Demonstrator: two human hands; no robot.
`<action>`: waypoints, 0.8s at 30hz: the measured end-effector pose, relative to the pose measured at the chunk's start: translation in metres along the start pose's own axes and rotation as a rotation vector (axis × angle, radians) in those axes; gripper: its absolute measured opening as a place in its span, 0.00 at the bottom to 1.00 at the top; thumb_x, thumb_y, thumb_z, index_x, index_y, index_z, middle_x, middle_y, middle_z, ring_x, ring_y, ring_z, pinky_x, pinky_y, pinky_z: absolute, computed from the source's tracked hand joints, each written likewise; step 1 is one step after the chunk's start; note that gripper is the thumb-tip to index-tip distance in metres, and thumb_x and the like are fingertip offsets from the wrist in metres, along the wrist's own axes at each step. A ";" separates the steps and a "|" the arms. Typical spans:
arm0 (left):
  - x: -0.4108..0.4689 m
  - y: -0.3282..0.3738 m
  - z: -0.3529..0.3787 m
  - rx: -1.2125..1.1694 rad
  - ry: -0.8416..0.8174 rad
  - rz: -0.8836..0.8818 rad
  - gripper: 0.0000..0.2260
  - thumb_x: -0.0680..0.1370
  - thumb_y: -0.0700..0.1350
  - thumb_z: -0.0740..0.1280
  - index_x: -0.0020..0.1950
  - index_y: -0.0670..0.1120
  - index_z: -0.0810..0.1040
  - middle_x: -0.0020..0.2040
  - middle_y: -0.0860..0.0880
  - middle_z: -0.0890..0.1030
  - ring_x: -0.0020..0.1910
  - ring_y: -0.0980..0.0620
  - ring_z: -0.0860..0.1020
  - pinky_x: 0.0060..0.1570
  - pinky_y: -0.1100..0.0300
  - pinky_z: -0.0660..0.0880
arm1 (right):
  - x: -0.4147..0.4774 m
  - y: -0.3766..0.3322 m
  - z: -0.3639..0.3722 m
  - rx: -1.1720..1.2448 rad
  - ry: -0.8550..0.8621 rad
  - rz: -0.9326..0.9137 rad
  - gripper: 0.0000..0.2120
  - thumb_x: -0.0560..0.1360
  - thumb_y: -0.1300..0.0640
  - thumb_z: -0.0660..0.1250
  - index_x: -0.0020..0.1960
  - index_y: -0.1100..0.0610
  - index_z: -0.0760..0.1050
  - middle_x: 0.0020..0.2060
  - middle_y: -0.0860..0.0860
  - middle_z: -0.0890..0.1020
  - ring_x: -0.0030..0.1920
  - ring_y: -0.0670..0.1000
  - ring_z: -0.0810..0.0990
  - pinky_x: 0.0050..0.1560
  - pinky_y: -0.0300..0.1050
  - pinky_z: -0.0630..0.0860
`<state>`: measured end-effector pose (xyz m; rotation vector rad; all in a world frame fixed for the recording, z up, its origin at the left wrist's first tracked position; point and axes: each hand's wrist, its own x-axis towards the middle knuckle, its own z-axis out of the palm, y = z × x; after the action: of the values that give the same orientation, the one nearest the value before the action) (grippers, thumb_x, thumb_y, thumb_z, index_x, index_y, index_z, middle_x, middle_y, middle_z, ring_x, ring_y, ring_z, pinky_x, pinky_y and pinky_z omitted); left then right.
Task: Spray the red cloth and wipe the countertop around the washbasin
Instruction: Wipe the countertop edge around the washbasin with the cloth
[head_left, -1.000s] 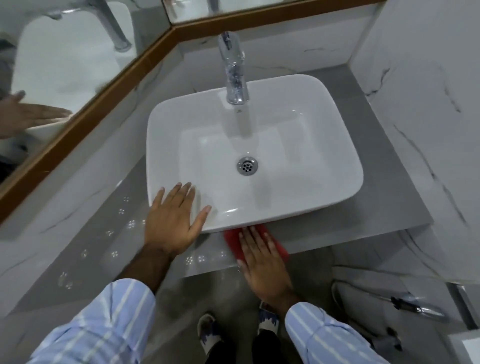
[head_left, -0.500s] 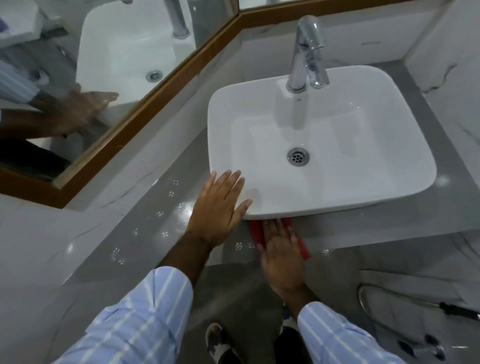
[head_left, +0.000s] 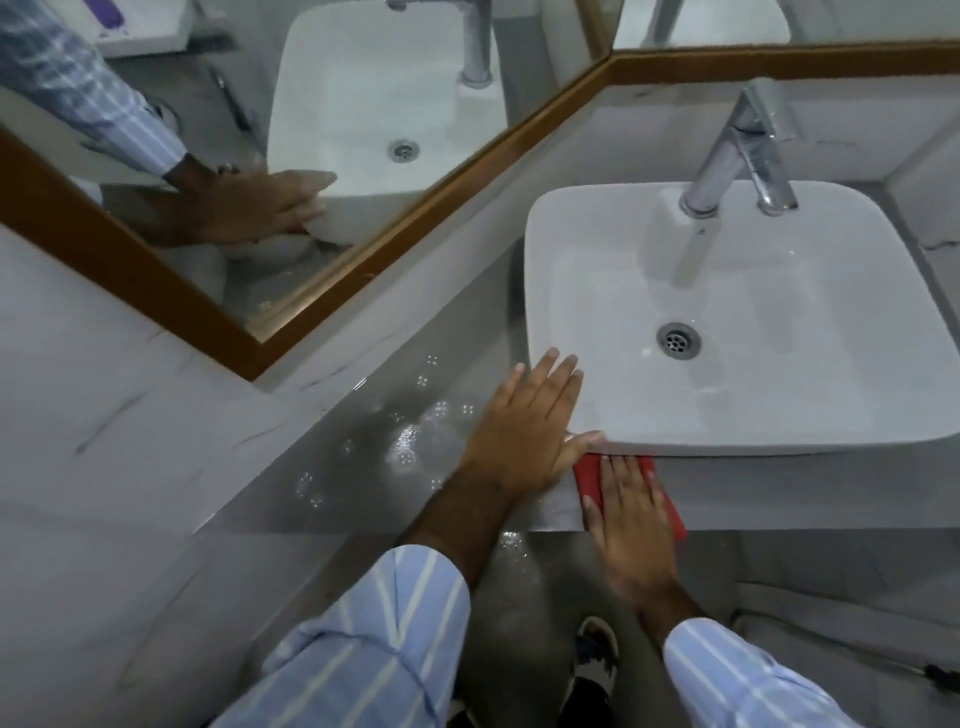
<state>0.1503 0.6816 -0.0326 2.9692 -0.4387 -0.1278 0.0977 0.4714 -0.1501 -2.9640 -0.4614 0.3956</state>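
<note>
Nearest to us are the two striped sleeves, and between them we see the dark floor (head_left: 519, 639) and one sandalled foot. Just above, the front edge of the grey countertop (head_left: 332, 467) runs across the picture, and here the right hand (head_left: 631, 525) lies flat, fingers stretched and together, pressing the red cloth (head_left: 589, 480) on the narrow strip of counter in front of the washbasin (head_left: 727, 322). The hand does not grip the cloth; it only covers it from above. The cloth reaches from the base of the basin to the counter edge, and its near right corner hangs a little over this edge. The left hand (head_left: 524, 431) is also open and flat, holding nothing; it rests on the near left corner of the basin, with the thumb just beside the cloth. To the left of this hand the counter is wet and shiny with small light reflections, and it is open as far as the marble wall. Between the basin's left side and the wall only a narrow band remains. Farther back the chrome tap (head_left: 737, 150) stands at the rear rim, and the wooden-framed mirror (head_left: 260, 104) shows the basin and a hand again.
</note>
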 end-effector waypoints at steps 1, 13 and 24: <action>-0.007 -0.004 0.001 -0.036 0.015 -0.013 0.37 0.84 0.66 0.46 0.86 0.42 0.58 0.88 0.46 0.55 0.87 0.46 0.50 0.84 0.42 0.53 | 0.004 -0.015 0.002 0.009 -0.001 -0.020 0.35 0.84 0.40 0.38 0.85 0.58 0.50 0.84 0.56 0.56 0.85 0.56 0.52 0.85 0.59 0.51; -0.255 -0.187 -0.040 0.262 0.495 -0.707 0.37 0.85 0.62 0.52 0.86 0.37 0.54 0.86 0.36 0.54 0.87 0.43 0.45 0.86 0.41 0.45 | 0.084 -0.119 -0.002 -0.031 0.024 -0.338 0.31 0.87 0.47 0.47 0.84 0.62 0.49 0.85 0.60 0.54 0.85 0.59 0.52 0.83 0.59 0.55; -0.241 -0.218 -0.056 0.640 0.502 -0.697 0.42 0.84 0.61 0.58 0.86 0.38 0.43 0.86 0.43 0.34 0.86 0.44 0.34 0.83 0.44 0.30 | 0.047 -0.119 0.002 0.015 -0.039 -0.189 0.33 0.86 0.43 0.40 0.85 0.62 0.49 0.85 0.58 0.53 0.85 0.57 0.50 0.83 0.59 0.57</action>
<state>-0.0127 0.9654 0.0055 3.4105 0.7554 0.8127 0.1063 0.5986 -0.1451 -2.8690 -0.7322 0.4344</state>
